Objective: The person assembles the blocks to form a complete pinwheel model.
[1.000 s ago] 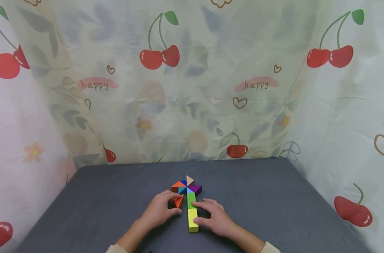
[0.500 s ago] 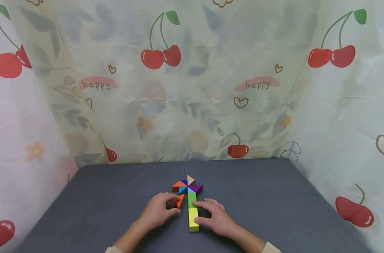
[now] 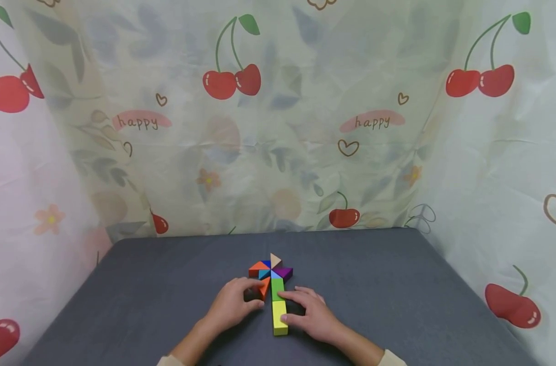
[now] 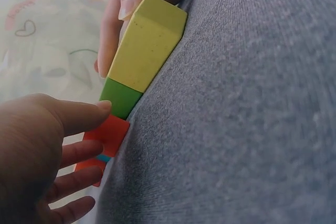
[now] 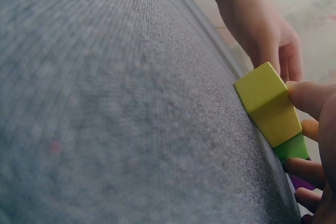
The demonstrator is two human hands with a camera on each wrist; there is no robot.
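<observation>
In the head view, my left hand [image 3: 234,301] is at an orange triangular block [image 3: 265,288], index finger and thumb at its two ends. The left wrist view shows that orange block [image 4: 114,136] beside the green block, partly behind the fingers. My right hand [image 3: 312,314] rests its index finger on the green block [image 3: 276,290] and its thumb against the yellow block [image 3: 280,317]. Green and yellow stand end to end in a line. In the right wrist view, the right thumb touches the yellow block's [image 5: 270,106] upper edge and the other fingers lie along its far side.
Beyond the green block, several triangular blocks form a pinwheel: orange [image 3: 258,268], dark blue [image 3: 266,264], beige [image 3: 275,261], purple [image 3: 284,273], teal [image 3: 263,274] and light blue [image 3: 275,275]. A dark grey cloth [image 3: 374,274] covers the table. Printed curtains [image 3: 278,127] hang around it.
My left hand and the orange triangular block have shifted slightly right, bringing the block up to the green one. My right hand stays on the green and yellow blocks.
</observation>
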